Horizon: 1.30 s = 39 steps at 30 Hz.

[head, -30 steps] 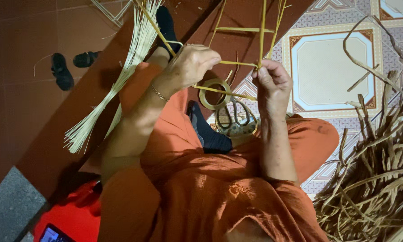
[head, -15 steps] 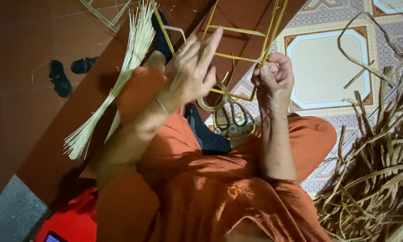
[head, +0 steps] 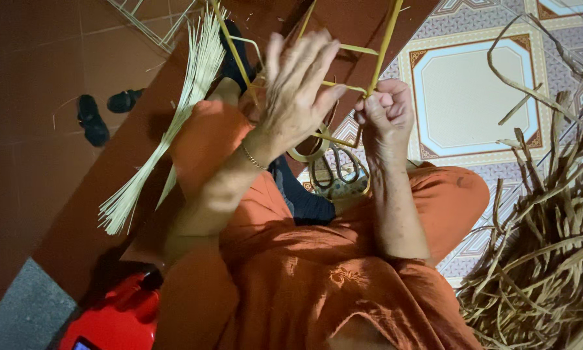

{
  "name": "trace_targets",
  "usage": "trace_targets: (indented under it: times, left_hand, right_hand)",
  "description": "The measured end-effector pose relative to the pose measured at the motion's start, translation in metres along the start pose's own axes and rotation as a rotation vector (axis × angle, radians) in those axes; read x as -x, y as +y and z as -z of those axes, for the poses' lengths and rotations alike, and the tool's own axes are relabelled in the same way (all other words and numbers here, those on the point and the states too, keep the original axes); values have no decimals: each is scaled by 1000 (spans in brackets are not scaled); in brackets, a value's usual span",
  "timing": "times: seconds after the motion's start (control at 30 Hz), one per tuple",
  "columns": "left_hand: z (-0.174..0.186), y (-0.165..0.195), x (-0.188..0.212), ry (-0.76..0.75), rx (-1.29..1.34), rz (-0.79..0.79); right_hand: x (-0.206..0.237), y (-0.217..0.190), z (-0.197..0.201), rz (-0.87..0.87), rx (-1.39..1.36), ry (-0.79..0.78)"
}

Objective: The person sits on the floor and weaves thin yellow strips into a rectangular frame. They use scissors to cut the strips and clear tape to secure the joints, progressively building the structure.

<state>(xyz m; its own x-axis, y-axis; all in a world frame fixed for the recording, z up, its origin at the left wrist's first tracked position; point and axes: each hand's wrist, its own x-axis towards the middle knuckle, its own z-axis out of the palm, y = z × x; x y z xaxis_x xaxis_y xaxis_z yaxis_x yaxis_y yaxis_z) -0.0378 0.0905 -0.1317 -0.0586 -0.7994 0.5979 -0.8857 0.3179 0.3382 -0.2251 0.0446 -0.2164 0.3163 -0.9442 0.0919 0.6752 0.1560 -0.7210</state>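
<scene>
My left hand (head: 298, 91) is raised above my lap with its fingers spread, holding nothing that I can see. My right hand (head: 385, 116) is closed on a thin yellow cane strip (head: 385, 42) of a frame of several strips (head: 343, 48) that rises in front of me. Below the hands a coil of cane (head: 308, 150) and a pair of scissors (head: 337, 170) lie on my orange-clothed lap. The left hand hides part of the frame.
A bundle of pale thin reeds (head: 168, 129) lies on the brown floor at my left. A heap of dry brown strips (head: 544, 253) fills the right side. Two dark sandals (head: 103, 113) lie at far left. A red object (head: 116, 321) sits at bottom left.
My left hand has let go of the strips, lifted and opened its fingers. My right hand keeps its grip on the strip.
</scene>
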Motion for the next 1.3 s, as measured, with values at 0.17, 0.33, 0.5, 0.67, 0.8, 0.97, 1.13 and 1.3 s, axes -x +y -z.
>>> trace_targets:
  times: [0.17, 0.33, 0.5, 0.67, 0.8, 0.97, 1.13, 1.3]
  left_hand:
    - [-34, 26, -1, 24, 754, 315]
    - [-42, 14, 0, 74, 596, 214]
    - [-18, -13, 0, 190, 609, 220]
    - [17, -38, 0, 225, 945, 243]
    - [34, -49, 2, 365, 885, 304]
    - [63, -67, 22, 545, 924, 350]
    - [74, -98, 20, 709, 1045, 347]
    - [47, -130, 12, 584, 1356, 457]
  right_hand:
    - [2, 10, -16, -25, -46, -83]
    - [5, 15, -9, -41, 25, -97]
    - [-10, 28, 36, 76, 416, -62]
    - [-44, 59, 78, -321, 402, 268]
    - [-46, 81, 77, -529, 138, 107]
    - [-50, 73, 69, -470, 63, 58]
    - [-43, 51, 73, -231, 173, 92]
    - [-20, 21, 84, 97, 145, 92]
